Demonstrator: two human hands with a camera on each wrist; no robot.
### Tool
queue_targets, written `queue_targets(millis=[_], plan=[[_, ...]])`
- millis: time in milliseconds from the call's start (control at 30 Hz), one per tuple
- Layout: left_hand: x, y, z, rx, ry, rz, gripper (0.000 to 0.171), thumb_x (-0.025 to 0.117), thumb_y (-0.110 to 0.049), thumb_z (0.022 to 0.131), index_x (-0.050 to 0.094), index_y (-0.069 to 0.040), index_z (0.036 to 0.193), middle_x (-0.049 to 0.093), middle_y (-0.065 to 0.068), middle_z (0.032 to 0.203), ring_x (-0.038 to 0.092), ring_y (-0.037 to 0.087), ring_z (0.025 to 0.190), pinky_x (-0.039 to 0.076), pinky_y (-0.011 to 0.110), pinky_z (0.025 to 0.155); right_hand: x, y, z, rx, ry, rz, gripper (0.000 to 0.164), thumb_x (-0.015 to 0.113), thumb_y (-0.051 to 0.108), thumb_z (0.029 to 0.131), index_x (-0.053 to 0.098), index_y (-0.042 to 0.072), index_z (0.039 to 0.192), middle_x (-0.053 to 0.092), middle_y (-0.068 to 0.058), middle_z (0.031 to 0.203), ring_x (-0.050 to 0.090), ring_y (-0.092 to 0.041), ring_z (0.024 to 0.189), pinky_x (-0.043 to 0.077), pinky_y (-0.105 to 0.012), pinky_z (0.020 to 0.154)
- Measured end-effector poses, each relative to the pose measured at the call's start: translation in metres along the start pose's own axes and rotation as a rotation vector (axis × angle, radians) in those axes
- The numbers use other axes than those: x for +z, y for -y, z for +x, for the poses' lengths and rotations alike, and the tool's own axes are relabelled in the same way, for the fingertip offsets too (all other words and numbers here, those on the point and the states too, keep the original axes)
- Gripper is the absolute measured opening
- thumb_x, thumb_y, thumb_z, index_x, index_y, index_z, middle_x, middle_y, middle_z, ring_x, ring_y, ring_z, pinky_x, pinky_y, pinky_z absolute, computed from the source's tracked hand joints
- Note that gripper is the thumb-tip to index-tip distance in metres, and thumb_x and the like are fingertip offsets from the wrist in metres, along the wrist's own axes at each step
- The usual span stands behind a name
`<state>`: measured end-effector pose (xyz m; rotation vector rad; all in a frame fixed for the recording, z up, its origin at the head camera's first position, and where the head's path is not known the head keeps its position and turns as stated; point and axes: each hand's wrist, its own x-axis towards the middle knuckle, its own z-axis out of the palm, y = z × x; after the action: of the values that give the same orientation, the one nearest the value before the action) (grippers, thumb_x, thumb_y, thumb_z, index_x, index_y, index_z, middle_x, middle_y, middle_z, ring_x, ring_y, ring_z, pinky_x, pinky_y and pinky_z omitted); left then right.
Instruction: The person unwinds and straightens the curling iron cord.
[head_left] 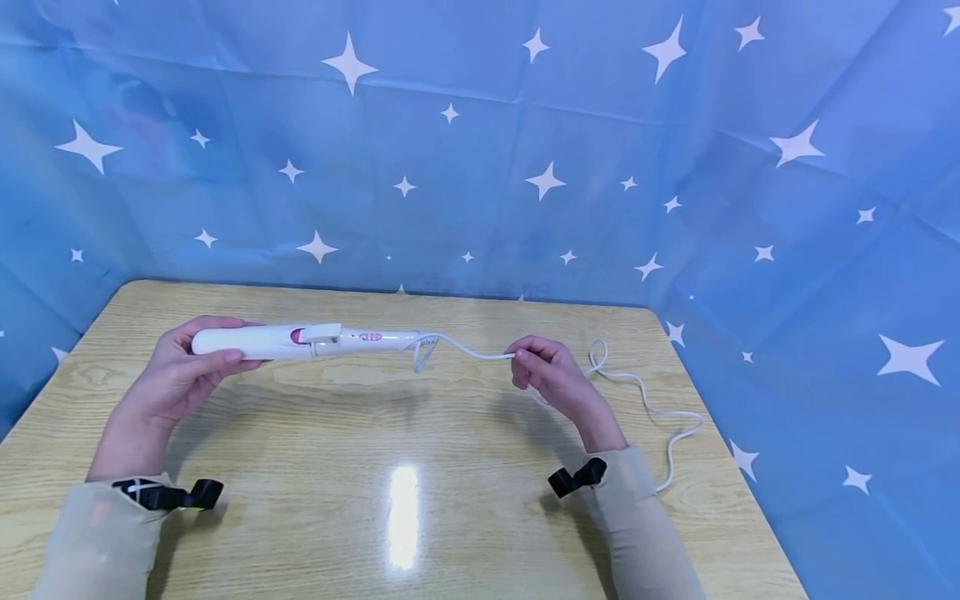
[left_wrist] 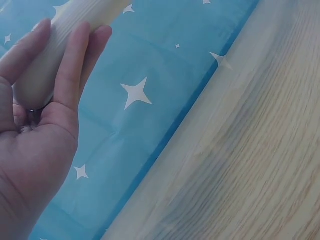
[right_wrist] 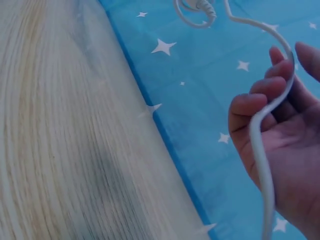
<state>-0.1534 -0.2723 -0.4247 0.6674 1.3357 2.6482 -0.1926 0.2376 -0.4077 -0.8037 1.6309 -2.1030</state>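
A white curling iron (head_left: 262, 342) with pink buttons and a lever is held level above the table. My left hand (head_left: 176, 375) grips its thick rounded end, thumb in front and fingers behind. In the left wrist view, fingers wrap the pale barrel (left_wrist: 62, 47) from both sides. From the thin handle end a white cord (head_left: 480, 356) loops once and runs right. My right hand (head_left: 551, 375) pinches this cord between thumb and fingers. The right wrist view has the cord (right_wrist: 264, 175) crossing the curled fingers and hanging past the palm.
The rest of the cord (head_left: 633, 377) lies in loose bends on the right side of the wood-grain table (head_left: 322, 500). Behind and beside the table hangs a blue cloth (head_left: 465, 150) with white stars. Each wrist wears a black camera mount (head_left: 577, 477).
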Motion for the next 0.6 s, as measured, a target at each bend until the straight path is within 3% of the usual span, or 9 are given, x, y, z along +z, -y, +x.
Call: queue_targets(millis=[133, 300, 400, 600], plan=[[0.003, -0.001, 0.0, -0.008, -0.013, 0.022, 0.046, 0.04, 0.031, 0.094, 0.066, 0.009, 0.126, 0.065, 0.017, 0.129, 0.065, 0.027, 0.116, 0.057, 0.046, 0.09, 0.004, 0.001, 0.004, 0.036, 0.046, -0.109, 0.02, 0.053, 0.015, 0.108, 0.071, 0.01, 0.115, 0.059, -0.005, 0.082, 0.053, -0.019, 0.072, 0.05, -0.027, 0.068], [0.007, 0.0, 0.002, -0.017, -0.019, 0.066, 0.044, 0.042, 0.03, 0.094, 0.066, 0.009, 0.125, 0.064, 0.016, 0.128, 0.067, 0.026, 0.113, 0.058, 0.044, 0.089, 0.011, 0.008, 0.012, 0.102, 0.035, -0.347, 0.024, 0.055, 0.015, 0.107, 0.069, -0.001, 0.118, 0.062, -0.01, 0.084, 0.057, -0.024, 0.074, 0.05, -0.034, 0.068], [0.008, 0.001, 0.002, -0.023, -0.021, 0.094, 0.044, 0.043, 0.029, 0.094, 0.066, 0.008, 0.125, 0.065, 0.015, 0.127, 0.068, 0.026, 0.112, 0.059, 0.044, 0.088, 0.017, 0.015, 0.018, 0.138, 0.045, -0.458, 0.026, 0.057, 0.014, 0.106, 0.067, -0.005, 0.12, 0.066, -0.011, 0.088, 0.06, -0.031, 0.078, 0.056, -0.034, 0.073], [0.009, 0.002, 0.0, -0.033, -0.031, 0.117, 0.045, 0.044, 0.029, 0.094, 0.067, 0.007, 0.125, 0.065, 0.015, 0.127, 0.068, 0.026, 0.111, 0.059, 0.044, 0.088, 0.031, 0.023, 0.028, 0.17, 0.079, -0.532, 0.026, 0.058, 0.012, 0.105, 0.068, -0.007, 0.12, 0.07, -0.011, 0.092, 0.066, -0.032, 0.083, 0.062, -0.042, 0.079]])
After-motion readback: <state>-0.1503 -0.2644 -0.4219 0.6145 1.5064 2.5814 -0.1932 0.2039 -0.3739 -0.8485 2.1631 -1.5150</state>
